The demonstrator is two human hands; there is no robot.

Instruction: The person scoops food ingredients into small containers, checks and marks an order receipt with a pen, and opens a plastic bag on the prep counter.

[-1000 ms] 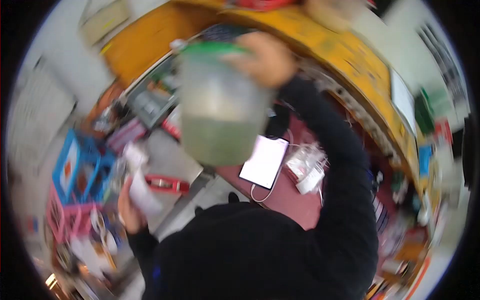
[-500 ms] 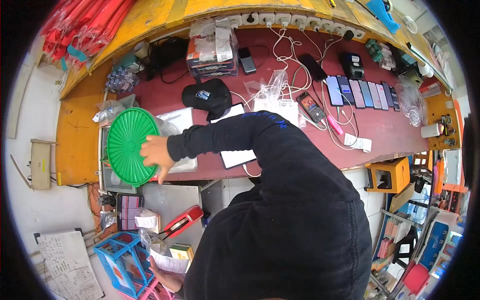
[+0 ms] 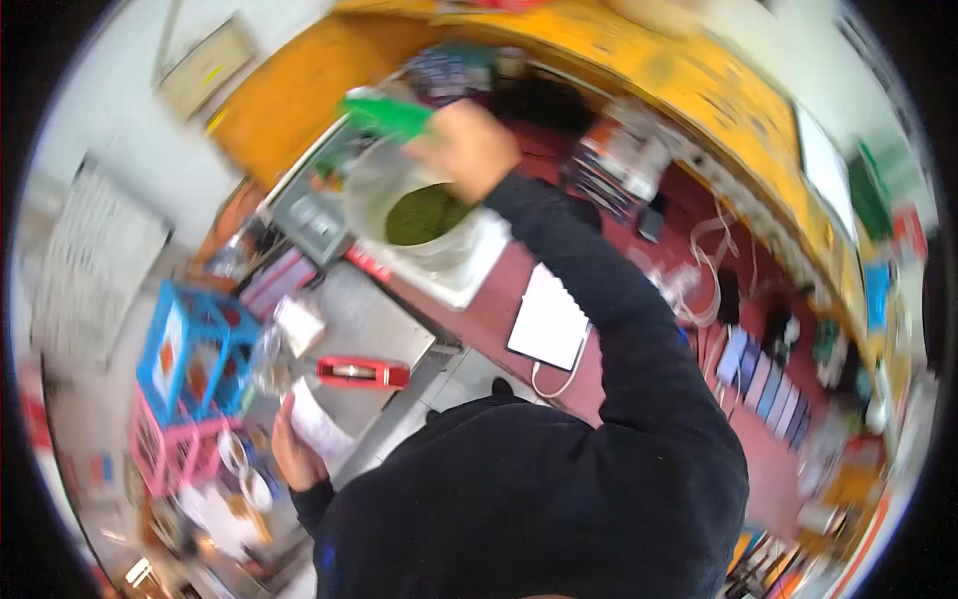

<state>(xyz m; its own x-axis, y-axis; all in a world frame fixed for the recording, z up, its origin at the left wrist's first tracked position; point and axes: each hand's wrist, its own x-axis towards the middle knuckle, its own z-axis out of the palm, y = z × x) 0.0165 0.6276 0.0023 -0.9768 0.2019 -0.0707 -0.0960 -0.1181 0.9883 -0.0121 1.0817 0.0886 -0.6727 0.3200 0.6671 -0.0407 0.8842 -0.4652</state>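
Note:
My right hand (image 3: 467, 150) is closed on the green lid (image 3: 387, 113), which is tilted up over a translucent container (image 3: 377, 190). Dark green powdery or leafy contents (image 3: 429, 214) show inside the container, which stands at the left part of the desk. Lower left, my left hand (image 3: 296, 447) holds a white slip of paper (image 3: 321, 424) against its fingers. A clear plastic bag (image 3: 271, 361) lies just above that paper. The lid and my right hand are blurred by motion.
A red tool (image 3: 361, 373) lies on the grey surface, near blue (image 3: 200, 354) and pink (image 3: 170, 449) plastic racks. A white-screened tablet (image 3: 549, 321) with a cable is on the maroon desk. Several phones (image 3: 763, 384) lie in a row at the right, and boxes (image 3: 621, 165) stand behind.
The green lid has come off the container, and its contents now show from above. My right hand has lifted with the lid. The camera view has turned. My left hand still has the paper.

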